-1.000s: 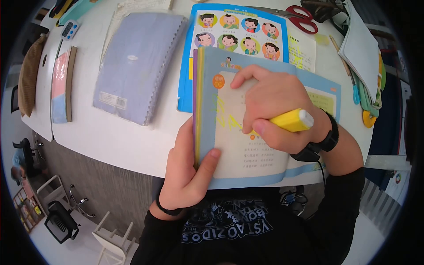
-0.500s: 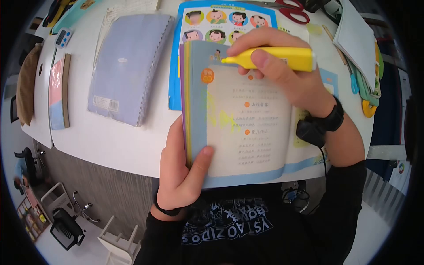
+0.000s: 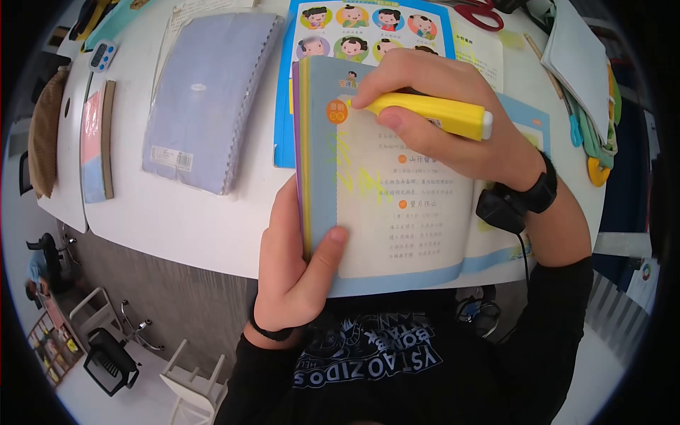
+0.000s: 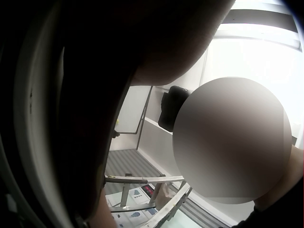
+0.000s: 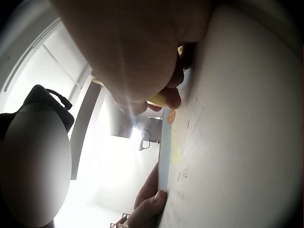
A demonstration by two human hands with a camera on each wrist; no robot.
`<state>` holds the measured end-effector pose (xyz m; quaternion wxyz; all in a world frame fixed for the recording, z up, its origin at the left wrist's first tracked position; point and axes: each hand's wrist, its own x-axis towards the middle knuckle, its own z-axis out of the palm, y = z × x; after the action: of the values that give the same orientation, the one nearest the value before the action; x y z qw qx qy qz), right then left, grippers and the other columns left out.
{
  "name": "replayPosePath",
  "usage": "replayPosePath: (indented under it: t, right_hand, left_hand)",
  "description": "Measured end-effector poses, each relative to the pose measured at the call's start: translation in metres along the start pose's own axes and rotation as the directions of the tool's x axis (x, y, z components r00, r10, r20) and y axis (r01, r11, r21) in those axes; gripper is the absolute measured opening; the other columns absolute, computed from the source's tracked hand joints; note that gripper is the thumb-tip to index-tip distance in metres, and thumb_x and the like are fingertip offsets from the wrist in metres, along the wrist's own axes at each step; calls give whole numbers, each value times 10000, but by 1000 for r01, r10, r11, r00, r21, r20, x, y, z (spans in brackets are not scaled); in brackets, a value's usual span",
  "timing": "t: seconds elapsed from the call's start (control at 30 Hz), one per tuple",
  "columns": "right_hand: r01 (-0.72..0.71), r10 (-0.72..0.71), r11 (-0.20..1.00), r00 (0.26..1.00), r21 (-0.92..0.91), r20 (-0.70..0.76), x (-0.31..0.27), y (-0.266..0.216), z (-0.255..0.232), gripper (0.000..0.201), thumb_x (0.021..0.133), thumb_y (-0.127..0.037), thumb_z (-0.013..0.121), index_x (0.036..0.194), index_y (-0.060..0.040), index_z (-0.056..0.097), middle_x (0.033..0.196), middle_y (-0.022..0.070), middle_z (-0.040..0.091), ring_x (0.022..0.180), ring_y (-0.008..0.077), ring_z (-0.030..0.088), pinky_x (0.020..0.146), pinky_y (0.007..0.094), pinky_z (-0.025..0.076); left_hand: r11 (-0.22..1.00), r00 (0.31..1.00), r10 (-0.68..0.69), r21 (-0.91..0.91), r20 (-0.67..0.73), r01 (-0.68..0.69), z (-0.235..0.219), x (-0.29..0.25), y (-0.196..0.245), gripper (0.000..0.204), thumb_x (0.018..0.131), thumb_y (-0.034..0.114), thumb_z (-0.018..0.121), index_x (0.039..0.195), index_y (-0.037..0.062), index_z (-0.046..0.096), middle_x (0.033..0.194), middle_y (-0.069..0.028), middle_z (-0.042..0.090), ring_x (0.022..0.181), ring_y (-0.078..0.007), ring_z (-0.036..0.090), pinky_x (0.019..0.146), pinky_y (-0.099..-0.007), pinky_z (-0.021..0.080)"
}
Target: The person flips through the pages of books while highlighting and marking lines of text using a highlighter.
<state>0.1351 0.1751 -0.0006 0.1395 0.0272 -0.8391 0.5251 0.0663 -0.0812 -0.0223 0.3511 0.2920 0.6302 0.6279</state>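
An open book [image 3: 428, 244] lies near the table's front edge, with yellow-green scribbles [image 3: 361, 180] across its left page. My left hand [image 3: 290, 276] grips the book's left edge, its thumb lying on the page margin. My right hand [image 3: 457, 81] pinches a yellow highlighter [image 3: 443, 115] between thumb and fingers. The highlighter's tip is right beside the orange badge [image 3: 336, 111] near the page's top left. In the right wrist view the yellow highlighter [image 5: 157, 99] shows between the fingertips, over the page. The left wrist view hides the left hand's hold.
A blue book with cartoon faces [image 3: 285, 142] lies partly under the open book. Left of it are a lilac notebook [image 3: 212, 106], a small thick book [image 3: 99, 142] and a timer [image 3: 103, 55]. Red-handled scissors [image 3: 482, 15] and white papers [image 3: 575, 67] lie toward the back right.
My right hand has lifted the highlighter from the scribbled area and moved it up to the page's top left, its tip ending beside the badge. The left hand keeps its grip on the book.
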Motion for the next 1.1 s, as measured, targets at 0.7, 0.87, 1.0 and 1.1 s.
replayPosePath:
  t: [0.7, 0.87, 1.0, 1.1]
  right_hand:
    - [80, -58, 987, 986, -138, 154, -5, 7, -16, 106, 838, -105, 595, 778, -63, 671, 695, 52, 563, 692, 244, 509, 968, 448, 456]
    - [218, -200, 971, 966, -98, 166, -6, 4, -10, 105, 828, -101, 607, 765, -72, 686, 712, 59, 594, 697, 260, 527, 1044, 474, 436]
    - [145, -139, 964, 989, -225, 41, -4, 3, -6, 126, 884, -77, 627, 967, -72, 722, 797, 54, 655, 771, 223, 595, 951, 377, 499]
    - [78, -249, 918, 876, -389, -414, 4, 18, 2, 219, 969, -49, 584, 1168, -61, 675, 910, 59, 698, 790, 182, 612, 872, 313, 529]
  left_hand:
    - [999, 1000, -8, -34, 1, 9, 2, 0, 1, 588, 1010, 20, 552, 1541, -109, 333, 1429, -218, 570, 1337, -265, 541, 1135, -379, 395]
    - [1000, 1000, -21, 7, 13, 21, -1, -1, 5, 591, 1011, 26, 556, 1542, -106, 333, 1440, -220, 563, 1347, -264, 531, 1140, -380, 388]
    - [1000, 1000, -19, -13, 11, 19, 0, 1, 3, 595, 1017, 28, 552, 1549, -106, 321, 1457, -219, 543, 1362, -258, 512, 1158, -385, 369]
    - [996, 999, -37, -75, 3, 37, 4, -1, 4, 597, 1020, 29, 548, 1553, -106, 315, 1474, -217, 527, 1366, -261, 506, 1166, -390, 361]
